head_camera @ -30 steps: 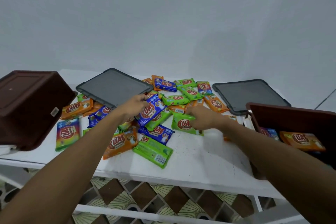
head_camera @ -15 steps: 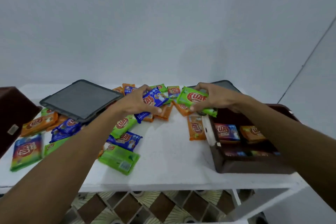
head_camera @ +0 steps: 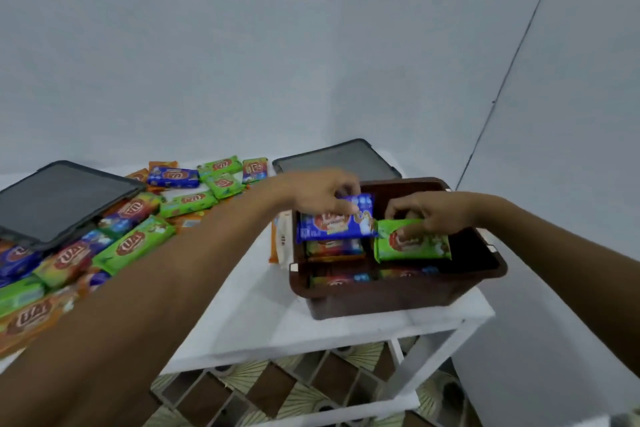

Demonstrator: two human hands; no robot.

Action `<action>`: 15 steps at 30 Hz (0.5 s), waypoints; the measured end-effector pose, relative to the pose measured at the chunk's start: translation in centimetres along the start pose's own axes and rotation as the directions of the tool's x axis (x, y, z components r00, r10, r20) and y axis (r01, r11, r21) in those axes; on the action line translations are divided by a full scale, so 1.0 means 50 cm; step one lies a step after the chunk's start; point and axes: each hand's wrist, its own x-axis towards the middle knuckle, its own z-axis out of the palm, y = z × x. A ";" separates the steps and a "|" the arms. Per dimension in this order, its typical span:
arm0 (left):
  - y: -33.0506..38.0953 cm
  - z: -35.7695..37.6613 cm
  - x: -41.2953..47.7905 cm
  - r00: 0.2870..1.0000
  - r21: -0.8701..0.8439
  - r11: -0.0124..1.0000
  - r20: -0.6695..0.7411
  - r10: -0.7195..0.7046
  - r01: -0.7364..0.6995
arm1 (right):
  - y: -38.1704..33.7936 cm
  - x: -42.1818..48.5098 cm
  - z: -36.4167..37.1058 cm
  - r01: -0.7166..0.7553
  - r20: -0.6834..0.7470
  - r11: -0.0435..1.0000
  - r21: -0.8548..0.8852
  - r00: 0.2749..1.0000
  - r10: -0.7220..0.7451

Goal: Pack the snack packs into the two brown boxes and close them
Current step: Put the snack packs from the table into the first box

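An open brown box stands at the right end of the white table, with several snack packs lying inside. My left hand pinches a blue snack pack over the box's left half. My right hand pinches a green snack pack over the box's middle. A heap of green, blue and orange snack packs covers the table's left side. The second brown box is out of view.
Two dark grey lids lie flat: one lid at the far left partly on the heap, the other lid behind the box. An orange pack leans against the box's left wall. The table's right edge is just past the box.
Both hands have carried their packs rightward from above the table to over the open box. The view has swung right, and the left brown box has left the frame.
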 end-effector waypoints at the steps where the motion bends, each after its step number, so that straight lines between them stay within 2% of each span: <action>1: 0.011 0.024 0.019 0.998 0.055 0.999 0.064 -0.003 0.000 | 0.014 0.001 0.013 -0.012 0.042 0.997 -0.078 0.999 0.015; 4: 0.019 0.103 0.057 0.960 0.172 0.982 0.248 -0.126 0.084 | 0.044 0.007 0.053 -0.031 0.152 0.964 -0.262 0.986 0.073; 6: 0.007 0.144 0.062 0.944 0.287 0.952 0.269 -0.190 0.109 | 0.047 0.009 0.069 -0.019 0.157 0.922 -0.387 0.984 0.086; 8: -0.005 0.164 0.057 0.949 0.390 0.914 0.230 -0.216 0.113 | 0.044 0.012 0.077 0.013 0.145 0.885 -0.465 0.987 0.062; 12: -0.003 0.171 0.050 0.938 0.405 0.907 0.253 -0.235 0.117 | 0.050 0.016 0.083 0.090 0.250 0.907 -0.411 0.968 0.018; 15: -0.003 0.171 0.039 0.933 0.390 0.912 0.262 -0.246 0.131 | 0.053 0.011 0.086 0.119 0.253 0.904 -0.412 0.967 -0.012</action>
